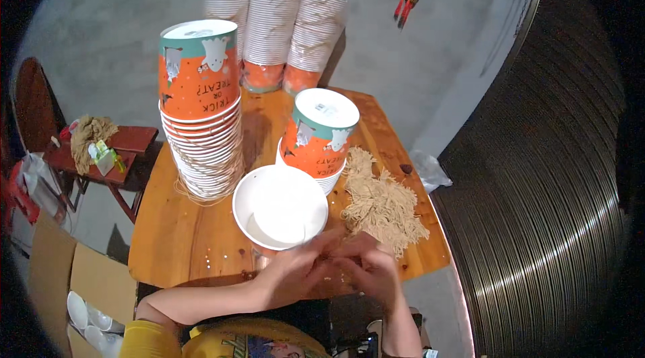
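We are bringing our left hand (295, 269) and right hand (369, 270) together at six o'clock on the counter (181, 237), fingertips pinching what looks like a thin strand of beige string; the strand itself is too fine to confirm. It should be feeling light, limp and slippery, best nipped near one end. At twelve o'clock from the hands an open white paper bucket (280, 207) is sitting; the string pile (383, 207) is lying at one o'clock.

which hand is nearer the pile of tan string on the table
Right. The right hand sits at the near edge of the tan string pile, almost touching it. The left hand is further left, just below the open white cup.
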Available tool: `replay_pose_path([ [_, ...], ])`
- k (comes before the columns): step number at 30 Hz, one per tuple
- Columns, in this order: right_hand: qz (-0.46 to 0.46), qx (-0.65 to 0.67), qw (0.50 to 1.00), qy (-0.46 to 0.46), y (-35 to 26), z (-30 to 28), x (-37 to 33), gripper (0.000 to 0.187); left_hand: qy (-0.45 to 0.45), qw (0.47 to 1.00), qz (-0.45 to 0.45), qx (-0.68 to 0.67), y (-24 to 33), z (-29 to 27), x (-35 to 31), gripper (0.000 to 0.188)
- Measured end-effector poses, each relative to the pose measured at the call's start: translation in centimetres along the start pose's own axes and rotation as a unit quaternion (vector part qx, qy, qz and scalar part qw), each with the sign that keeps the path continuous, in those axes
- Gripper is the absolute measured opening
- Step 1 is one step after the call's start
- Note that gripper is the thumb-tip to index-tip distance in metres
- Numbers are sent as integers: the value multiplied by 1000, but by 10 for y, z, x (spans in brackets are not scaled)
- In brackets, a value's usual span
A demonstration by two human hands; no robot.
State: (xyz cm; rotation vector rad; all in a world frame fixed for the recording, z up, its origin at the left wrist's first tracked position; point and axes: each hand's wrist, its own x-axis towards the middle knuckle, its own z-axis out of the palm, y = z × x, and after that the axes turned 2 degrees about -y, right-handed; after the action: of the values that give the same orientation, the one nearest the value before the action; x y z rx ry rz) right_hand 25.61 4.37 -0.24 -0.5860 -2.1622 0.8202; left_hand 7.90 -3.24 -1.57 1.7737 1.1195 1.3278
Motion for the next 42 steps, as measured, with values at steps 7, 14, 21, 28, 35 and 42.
replay_pose_path([
  [7,88,65,994,31,0,0,-6,9,-73,981,-152,-99,-18,2,-23,15],
  [14,99,-92,990,28,19,3,-1,8,-53,987,-143,58,-13,-17,-47,11],
  [21,31,-60,996,-51,-2,31,-1,16,-73,940,-9,334,0,-31,-46,10],
  [28,161,148,969,-119,-6,52,-19,13,-107,913,88,384,6,-39,-28,13],
  [35,128,180,974,-50,4,52,-25,9,-96,964,39,243,17,-39,-15,12],
  [42,129,161,966,155,11,71,-25,4,-25,965,26,261,20,-50,1,9],
])
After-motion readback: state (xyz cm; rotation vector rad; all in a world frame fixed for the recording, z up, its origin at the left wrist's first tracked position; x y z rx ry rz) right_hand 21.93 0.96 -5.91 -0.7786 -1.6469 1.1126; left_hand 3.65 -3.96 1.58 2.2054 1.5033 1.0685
